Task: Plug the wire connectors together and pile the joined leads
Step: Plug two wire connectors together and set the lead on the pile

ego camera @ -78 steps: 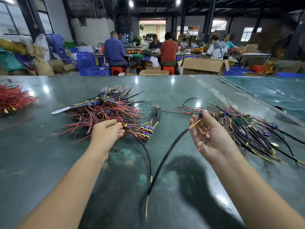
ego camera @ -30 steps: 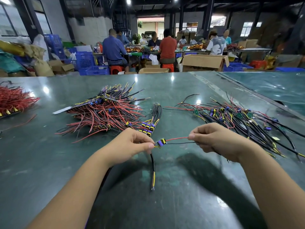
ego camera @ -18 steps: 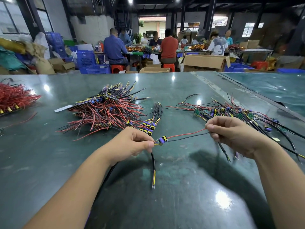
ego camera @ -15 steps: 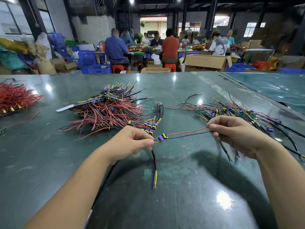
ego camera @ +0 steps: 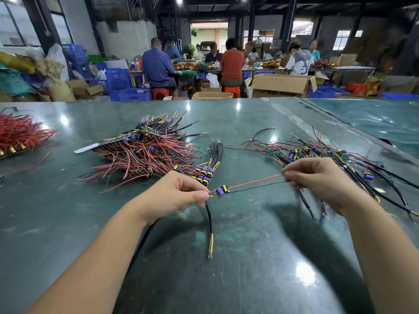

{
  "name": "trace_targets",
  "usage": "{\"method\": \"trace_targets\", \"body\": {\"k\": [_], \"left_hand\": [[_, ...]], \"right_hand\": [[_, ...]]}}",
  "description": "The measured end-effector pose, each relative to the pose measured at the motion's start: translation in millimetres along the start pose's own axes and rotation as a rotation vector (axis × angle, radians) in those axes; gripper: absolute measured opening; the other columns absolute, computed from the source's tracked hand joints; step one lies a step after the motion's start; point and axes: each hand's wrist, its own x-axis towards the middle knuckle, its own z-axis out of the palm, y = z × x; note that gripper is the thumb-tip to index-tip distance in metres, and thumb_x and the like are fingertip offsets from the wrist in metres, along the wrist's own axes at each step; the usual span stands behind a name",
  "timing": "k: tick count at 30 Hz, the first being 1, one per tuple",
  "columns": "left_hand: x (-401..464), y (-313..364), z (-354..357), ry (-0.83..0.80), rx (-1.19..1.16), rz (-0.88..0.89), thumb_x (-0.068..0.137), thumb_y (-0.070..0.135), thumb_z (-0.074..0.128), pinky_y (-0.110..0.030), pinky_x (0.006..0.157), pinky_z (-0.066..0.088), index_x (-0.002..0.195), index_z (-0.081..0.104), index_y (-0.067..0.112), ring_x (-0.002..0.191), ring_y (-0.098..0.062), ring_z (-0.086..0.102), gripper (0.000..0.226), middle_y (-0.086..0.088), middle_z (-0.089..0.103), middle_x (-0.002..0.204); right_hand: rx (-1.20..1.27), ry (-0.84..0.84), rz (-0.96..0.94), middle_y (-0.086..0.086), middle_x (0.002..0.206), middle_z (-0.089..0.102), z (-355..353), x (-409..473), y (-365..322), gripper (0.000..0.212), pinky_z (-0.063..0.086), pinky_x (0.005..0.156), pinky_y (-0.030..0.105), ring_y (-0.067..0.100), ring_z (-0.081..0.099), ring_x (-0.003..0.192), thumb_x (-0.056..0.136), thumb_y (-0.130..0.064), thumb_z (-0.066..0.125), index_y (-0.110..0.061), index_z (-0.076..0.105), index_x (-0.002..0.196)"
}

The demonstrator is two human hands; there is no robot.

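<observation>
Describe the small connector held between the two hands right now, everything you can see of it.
The connector is a small purple block with yellow and black ends, plastic by its look, held above the green table. The left hand pinches its left end, where a black cable hangs down. A red wire and a thin black wire run right to the right hand, which pinches them.

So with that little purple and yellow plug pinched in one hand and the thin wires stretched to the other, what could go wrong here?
1. The right hand pulls the thin red and black wires taut from the purple and yellow connector; a hard tug might strain that joint.
2. The left hand pinches only the connector's end, so it may slip.
3. The black cable with yellow tips dangles and could snag the small bundle of joined leads nearby.
</observation>
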Motion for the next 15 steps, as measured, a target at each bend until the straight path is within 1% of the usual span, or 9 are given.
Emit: {"method": "trace_targets", "body": {"k": [2, 3, 5, 6, 7, 9, 12, 14, 15], "left_hand": [[0.1, -0.9, -2.1, 0.04, 0.001, -0.001, 0.088, 0.008, 0.064, -0.017, 0.045, 0.028, 0.079, 0.074, 0.011, 0.048, -0.008, 0.034, 0.013, -0.003, 0.066, 0.064], [-0.2, -1.2, -3.9, 0.084, -0.027, -0.006, 0.088, 0.007, 0.063, -0.016, 0.044, 0.028, 0.079, 0.072, 0.01, 0.046, -0.007, 0.034, 0.013, -0.003, 0.066, 0.064], [0.1, 0.3, -4.4, 0.184, -0.131, -0.021, 0.09, 0.007, 0.061, -0.014, 0.043, 0.028, 0.082, 0.069, 0.009, 0.044, -0.006, 0.034, 0.011, -0.004, 0.065, 0.065], [1.1, 2.5, -2.1, 0.227, -0.196, -0.029, 0.091, 0.008, 0.059, -0.013, 0.043, 0.031, 0.084, 0.066, 0.01, 0.044, -0.005, 0.037, 0.011, -0.003, 0.064, 0.066], [3.0, 4.5, 1.6, 0.265, -0.279, -0.035, 0.093, 0.009, 0.056, -0.012, 0.043, 0.034, 0.085, 0.063, 0.011, 0.044, -0.004, 0.041, 0.011, -0.001, 0.064, 0.065], [7.7, 9.1, 9.8, 0.332, -0.506, -0.043, 0.095, 0.008, 0.051, -0.012, 0.046, 0.044, 0.085, 0.058, 0.013, 0.047, -0.002, 0.051, 0.013, 0.001, 0.064, 0.064], [10.8, 14.4, 16.9, 0.375, -0.796, -0.048, 0.097, 0.01, 0.045, -0.017, 0.054, 0.051, 0.087, 0.052, 0.016, 0.061, -0.008, 0.067, 0.014, 0.001, 0.072, 0.072], [10.7, 15.8, 18.5, 0.375, -0.899, -0.06, 0.098, 0.012, 0.044, -0.018, 0.054, 0.05, 0.089, 0.048, 0.019, 0.069, -0.012, 0.07, 0.013, 0.0, 0.075, 0.082], [10.7, 15.7, 19.1, 0.378, -0.913, -0.071, 0.099, 0.013, 0.044, -0.018, 0.055, 0.05, 0.089, 0.047, 0.02, 0.072, -0.012, 0.07, 0.013, 0.0, 0.075, 0.086]], "right_hand": [[-0.059, 0.189, -0.047, 0.004, 0.064, 0.065, -0.9, 5.4, 4.2, 0.012, 0.05, 0.062, 0.018, 0.006, 0.056, 0.052, 0.084, 0.006, 0.062, -0.001, 0.071, 0.088], [-0.027, 0.238, -0.056, 0.003, 0.065, 0.066, -2.7, 6.8, 4.2, 0.012, 0.051, 0.067, 0.023, 0.008, 0.057, 0.054, 0.084, 0.005, 0.062, -0.001, 0.072, 0.089], [0.076, 0.242, -0.089, 0.001, 0.067, 0.067, -1.0, 5.2, -0.6, 0.01, 0.053, 0.072, 0.028, 0.011, 0.059, 0.059, 0.085, 0.001, 0.063, -0.003, 0.071, 0.089], [0.072, 0.243, -0.129, 0.0, 0.07, 0.068, 3.7, 3.5, -4.6, 0.01, 0.053, 0.074, 0.029, 0.012, 0.061, 0.062, 0.086, -0.002, 0.064, -0.009, 0.071, 0.088], [0.027, 0.257, -0.183, -0.001, 0.075, 0.069, 10.8, 0.7, -9.5, 0.01, 0.052, 0.074, 0.026, 0.012, 0.062, 0.066, 0.087, -0.007, 0.065, -0.016, 0.07, 0.088], [-0.06, 0.297, -0.322, -0.005, 0.079, 0.068, 30.0, -9.0, -22.6, 0.01, 0.047, 0.067, 0.015, 0.005, 0.059, 0.066, 0.088, -0.014, 0.065, -0.022, 0.067, 0.092], [-0.056, 0.257, -0.497, -0.009, 0.074, 0.062, 58.4, -27.8, -39.4, 0.006, 0.039, 0.058, 0.011, 0.001, 0.052, 0.061, 0.089, -0.015, 0.062, -0.017, 0.068, 0.089], [0.0, 0.153, -0.498, -0.004, 0.07, 0.06, 71.7, -37.5, -43.7, 0.014, 0.037, 0.053, 0.015, 0.003, 0.049, 0.058, 0.086, -0.019, 0.055, -0.015, 0.069, 0.087], [0.03, 0.089, -0.455, 0.003, 0.069, 0.061, 76.6, -40.5, -43.8, 0.017, 0.037, 0.051, 0.019, 0.005, 0.047, 0.056, 0.084, -0.021, 0.052, -0.017, 0.069, 0.086]]}}
